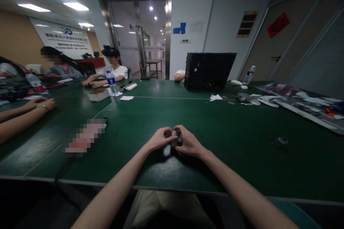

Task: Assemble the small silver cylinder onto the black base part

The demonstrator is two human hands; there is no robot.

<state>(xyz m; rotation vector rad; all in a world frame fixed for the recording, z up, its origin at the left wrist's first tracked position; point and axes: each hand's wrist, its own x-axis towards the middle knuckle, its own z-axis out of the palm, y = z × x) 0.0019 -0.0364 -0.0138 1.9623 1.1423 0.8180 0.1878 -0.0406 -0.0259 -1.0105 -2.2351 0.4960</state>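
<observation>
Between my two hands, a small silvery metal cylinder [174,138] stands upright just over the green table. My left hand [160,138] is closed on it, with the thumb laid across its front and the fingers curled behind. From the other side, my right hand [189,141] grips it, thumb low and fingers bent round the top. The cylinder is too small and dim for me to tell its exact kind. Part of it is hidden by my fingers.
Left of my hands lies a blurred-out flat pinkish thing [86,136] with a cable. A small dark round part [282,141] lies to the right. Farther off are a white box [99,95], a water bottle [111,83] and a black case [211,71]. Another person's hands [44,103] rest at left.
</observation>
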